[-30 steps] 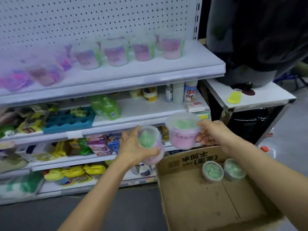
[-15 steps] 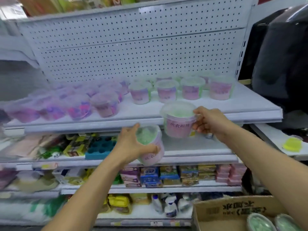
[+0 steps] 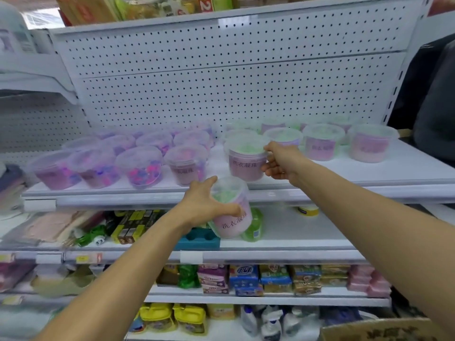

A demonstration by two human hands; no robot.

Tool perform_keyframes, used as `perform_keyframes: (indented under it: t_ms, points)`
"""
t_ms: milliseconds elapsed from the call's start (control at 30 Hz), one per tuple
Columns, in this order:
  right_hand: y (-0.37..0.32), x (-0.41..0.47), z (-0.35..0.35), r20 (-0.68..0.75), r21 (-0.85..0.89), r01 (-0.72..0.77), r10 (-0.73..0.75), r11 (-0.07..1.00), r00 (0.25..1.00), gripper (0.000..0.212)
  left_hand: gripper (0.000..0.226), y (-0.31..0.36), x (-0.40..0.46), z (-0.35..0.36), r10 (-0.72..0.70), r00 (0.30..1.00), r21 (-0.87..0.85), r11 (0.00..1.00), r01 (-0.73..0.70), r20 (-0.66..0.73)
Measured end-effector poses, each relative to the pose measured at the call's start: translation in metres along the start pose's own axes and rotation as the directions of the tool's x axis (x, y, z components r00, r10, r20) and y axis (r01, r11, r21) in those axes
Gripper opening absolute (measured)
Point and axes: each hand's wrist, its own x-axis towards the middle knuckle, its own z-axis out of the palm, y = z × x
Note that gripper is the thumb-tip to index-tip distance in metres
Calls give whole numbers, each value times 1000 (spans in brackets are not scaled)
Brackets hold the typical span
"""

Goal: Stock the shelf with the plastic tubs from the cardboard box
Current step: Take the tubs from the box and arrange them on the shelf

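right now my right hand [image 3: 283,160] grips a pink-labelled tub [image 3: 247,159] by its right side, fingers curled round the wall just under the lid, and the tub sits at the front part of the white shelf [image 3: 369,175], upright, whether its base touches the shelf i cannot tell. green beads show through its clear lid. my left hand [image 3: 205,205] holds a second tub [image 3: 232,212] lower down, in front of the shelf edge, tilted toward the camera, with the thumb over the lid rim and the fingers wrapped round the near side. that one carries the same pink label and green fill.

behind the right-hand tub stands a row of matching green-topped tubs [image 3: 322,141] running to the right along the shelf. to the left sits a cluster of tubs with purple and pink contents [image 3: 145,166], packed close together. a white pegboard [image 3: 221,82] backs the shelf. on the level below i see a teal tray [image 3: 197,239] and a green bottle [image 3: 254,225] just beside the left-hand tub. a corner of the cardboard box [image 3: 384,331] shows at the bottom right, its inside out of view.
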Motion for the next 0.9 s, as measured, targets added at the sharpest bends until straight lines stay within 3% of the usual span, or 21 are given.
perform_keyframes:
  t_ms: [333,500,567,633,733,900]
  points:
    - [15,27,15,2,-38,-78,78,996,997,34,125,-13,12,-10,-17,1000,-141,990,20,22]
    - [12,8,3,-15,-363,4,-10,932,1000,59,123,-9,7,-12,12,1000,-158,987,-11,9]
    - [7,-8,-4,40,-406,73,-62,911,997,64,124,-5,3,-11,30,1000,-132,991,-29,8]
    - [0,-27,-11,179,-413,74,1,908,984,67,125,3,0,-10,66,998,-49,997,-66,-1]
    - [-5,-43,-17,335,-434,72,87,898,938,56,115,23,-3,-6,167,986,70,984,-165,-20]
    - [-4,-46,-32,320,-286,101,-5,953,947,26,115,52,-2,1,283,959,139,949,-282,12]
